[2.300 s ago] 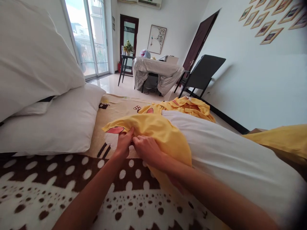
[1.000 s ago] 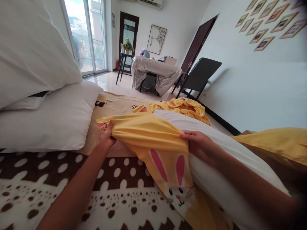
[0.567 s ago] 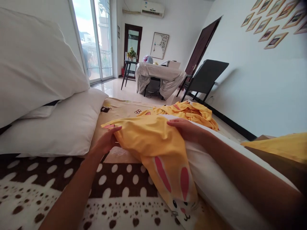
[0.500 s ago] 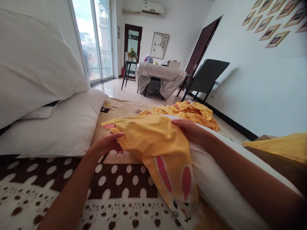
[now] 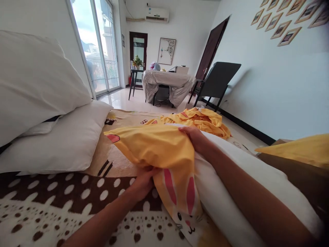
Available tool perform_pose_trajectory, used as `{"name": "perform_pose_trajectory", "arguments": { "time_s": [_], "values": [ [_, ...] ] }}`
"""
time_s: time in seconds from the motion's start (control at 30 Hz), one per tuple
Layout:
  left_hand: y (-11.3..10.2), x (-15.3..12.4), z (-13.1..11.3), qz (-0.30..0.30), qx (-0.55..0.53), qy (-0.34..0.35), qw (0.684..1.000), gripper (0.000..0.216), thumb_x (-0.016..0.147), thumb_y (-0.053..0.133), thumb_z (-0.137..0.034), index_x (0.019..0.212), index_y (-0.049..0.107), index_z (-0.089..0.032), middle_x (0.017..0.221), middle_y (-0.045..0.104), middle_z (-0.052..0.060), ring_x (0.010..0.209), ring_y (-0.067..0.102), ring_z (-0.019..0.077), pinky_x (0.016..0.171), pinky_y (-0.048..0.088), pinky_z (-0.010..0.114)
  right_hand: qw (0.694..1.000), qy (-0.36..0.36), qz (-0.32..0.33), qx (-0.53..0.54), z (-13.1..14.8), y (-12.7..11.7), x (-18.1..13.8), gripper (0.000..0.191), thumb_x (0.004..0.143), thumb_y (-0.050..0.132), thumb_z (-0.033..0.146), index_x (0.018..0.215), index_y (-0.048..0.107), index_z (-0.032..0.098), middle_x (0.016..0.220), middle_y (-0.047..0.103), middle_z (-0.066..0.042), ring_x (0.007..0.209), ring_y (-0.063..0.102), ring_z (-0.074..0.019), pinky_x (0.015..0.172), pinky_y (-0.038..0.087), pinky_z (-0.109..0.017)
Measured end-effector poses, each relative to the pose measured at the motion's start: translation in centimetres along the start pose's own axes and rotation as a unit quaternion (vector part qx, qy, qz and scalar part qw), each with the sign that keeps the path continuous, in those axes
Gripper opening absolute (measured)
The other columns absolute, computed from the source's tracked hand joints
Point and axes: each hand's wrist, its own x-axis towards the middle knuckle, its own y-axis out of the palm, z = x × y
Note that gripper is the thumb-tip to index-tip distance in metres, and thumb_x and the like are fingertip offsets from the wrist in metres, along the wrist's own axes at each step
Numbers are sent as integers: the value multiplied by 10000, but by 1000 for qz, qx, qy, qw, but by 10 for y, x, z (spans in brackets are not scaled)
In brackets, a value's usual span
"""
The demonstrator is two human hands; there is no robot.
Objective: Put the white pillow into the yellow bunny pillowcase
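A yellow pillowcase with a printed rabbit face lies over one end of a white pillow. The rabbit's pink ears and face hang toward me down the near side. My right hand is closed on the pillowcase's edge, right where it meets the pillow; the thumb shows on top and the other fingers are mostly hidden. Lower and to the left, my left hand grips the pillowcase's near edge above the rabbit's ears, its fingertips tucked out of sight under the fabric.
White pillows are stacked at left. Crumpled yellow fabric lies beyond my right hand. Under everything spreads a brown and cream patterned blanket. More yellow cloth lies at right. Farther off stand a covered table and a dark chair.
My left hand has moved right and toward me, from the pillowcase's left side to its near edge, and its fingers went under the cloth. My right hand keeps its hold.
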Motion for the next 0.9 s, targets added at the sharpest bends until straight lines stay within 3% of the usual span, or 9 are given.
{"name": "perform_pose_trajectory", "arguments": {
  "time_s": [0.07, 0.17, 0.3, 0.4, 0.53, 0.63, 0.73, 0.9],
  "values": [
    [16, -16, 10, -15, -27, -8, 999, 386, 602, 803, -370, 880, 691, -128, 932, 693, 100, 797, 631, 201, 710, 490, 276, 1000, -7, 17, 22, -4, 1, 1, 138, 705, 579, 184, 824, 632, 141, 763, 708, -63, 685, 648, -177, 661, 519, -265],
    [44, -39, 21, -61, 42, -6, 997, 395, 610, 794, -453, 782, 691, -112, 796, 677, 84, 718, 604, 186, 660, 462, 266, 999, -2, 1, 35, -10, 8, 0, 72, 712, 570, 182, 765, 613, 160, 694, 686, -32, 625, 618, -154, 614, 504, -244],
    [66, -39, 38, -51, 41, -24, 998, 472, 558, 813, -476, 837, 681, -119, 820, 675, 85, 757, 604, 207, 672, 448, 278, 998, 17, 22, 48, -13, 14, -9, 78, 708, 566, 155, 768, 616, 159, 740, 699, -41, 668, 633, -160, 622, 515, -245],
    [54, -26, 44, -30, -12, -29, 999, 503, 544, 823, -417, 928, 664, -134, 893, 681, 93, 784, 621, 211, 641, 456, 264, 995, 36, 77, 61, -7, 5, -22, 147, 695, 568, 116, 817, 646, 145, 799, 713, -54, 719, 650, -164, 649, 530, -242],
    [16, -21, 30, -43, -13, -7, 999, 461, 655, 709, -555, 802, 629, -125, 663, 623, 43, 484, 554, 139, 371, 319, 206, 991, 29, 98, 83, -1, -12, -38, 156, 701, 545, 99, 806, 653, 141, 783, 715, -51, 683, 647, -150, 642, 532, -244],
    [-4, -20, 13, -91, -35, 44, 994, 477, 624, 728, -579, 741, 594, -136, 582, 593, 13, 406, 523, 122, 327, 285, 196, 990, 19, 104, 97, -4, -15, -42, 124, 704, 525, 96, 742, 634, 141, 706, 694, -40, 613, 626, -133, 607, 521, -238],
    [-2, -12, 2, -125, -70, 82, 986, 431, 603, 780, -503, 808, 608, -165, 563, 585, -27, 419, 517, 105, 354, 336, 186, 988, 27, 119, 94, -10, -11, -38, 130, 707, 513, 96, 744, 632, 134, 688, 684, -39, 567, 608, -122, 569, 508, -229],
    [33, 5, 0, -116, -83, 52, 988, 375, 607, 808, -336, 904, 664, -160, 871, 712, 62, 676, 635, 162, 625, 513, 258, 988, 22, 118, 100, -13, -11, -33, 114, 720, 508, 102, 710, 616, 137, 650, 663, -33, 542, 588, -115, 535, 494, -222]
  ]
}}
